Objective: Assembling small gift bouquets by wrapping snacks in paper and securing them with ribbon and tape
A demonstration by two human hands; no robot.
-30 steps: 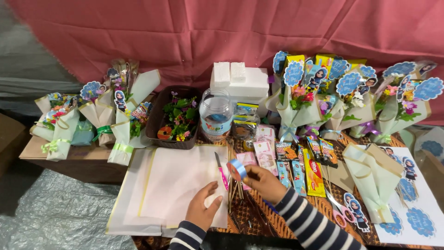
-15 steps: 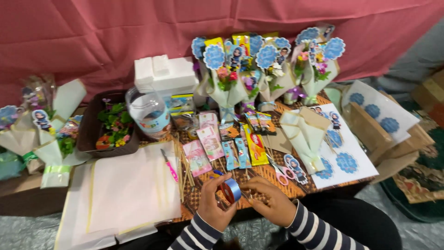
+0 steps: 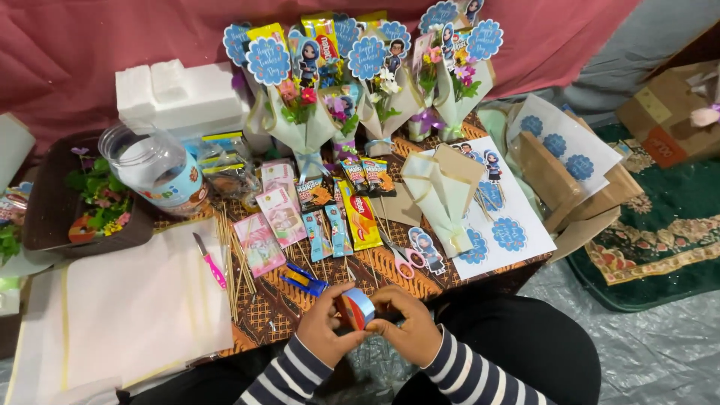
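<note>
Tape roll (image 3: 358,307) blue outside, orange-red on its side; sleeves (image 3: 450,375) navy-and-white striped; table cloth (image 3: 281,307) brown batik print; craft knife (image 3: 211,262) pink-handled; paper sheets (image 3: 127,307) cream; backdrop (image 3: 112,37) dusty red; foam blocks (image 3: 180,94) white; round tags (image 3: 268,60) blue.

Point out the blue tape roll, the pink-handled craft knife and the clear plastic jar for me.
Blue tape roll (image 3: 359,308), head view: on its outer band, between both hands.
Pink-handled craft knife (image 3: 213,266), head view: on its pink handle.
Clear plastic jar (image 3: 159,170), head view: on its side wall.
</note>
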